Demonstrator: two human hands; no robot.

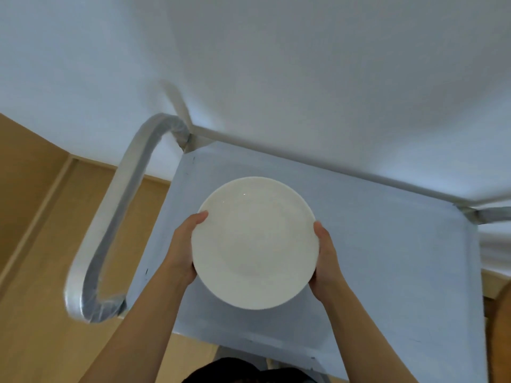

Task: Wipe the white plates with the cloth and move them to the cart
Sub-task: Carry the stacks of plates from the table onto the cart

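Fingers (200, 215) of both your hands clasp the white plate (254, 244) by its rim above the cart (387, 244) — set it down level next.

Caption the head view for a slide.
Both hands, left hand and right hand, hold white plate above cart.

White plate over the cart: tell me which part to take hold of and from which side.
Grip the white plate by its rim at two opposite edges, coming in from left and right. It is wide, flat and face up, so the left hand and right hand hold it so, thumbs on the rim, above the cart top.
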